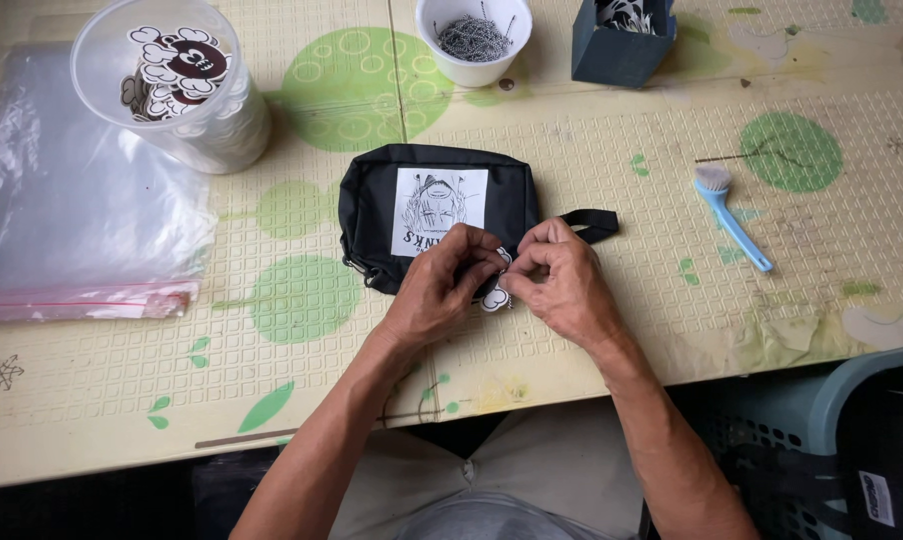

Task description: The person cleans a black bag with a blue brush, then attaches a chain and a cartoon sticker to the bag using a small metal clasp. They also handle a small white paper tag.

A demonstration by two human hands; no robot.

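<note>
Both hands meet at the centre of the frame, fingertips pressed together on a small black-and-white cut-out tag [496, 292] at the lower edge of a black pouch [437, 215]. The left hand [442, 285] curls over the tag from the left, thumb and forefinger pinching; the right hand [562, 280] pinches the same piece from the right, and what passes between the fingertips is too small to tell. The pouch lies just above the hands, touching them, its long axis running left to right across the tabletop [622, 330], a white printed patch facing up and a strap loop [590, 222] poking out beside the right hand, the nearer one. Farther out, a clear tub of similar cut-outs [177, 85] stands at upper left over clear plastic bags [72, 220]; a white cup of metal pins [474, 40] and a dark box [622, 40] line the top edge; a blue brush [734, 215] lies at right.
</note>
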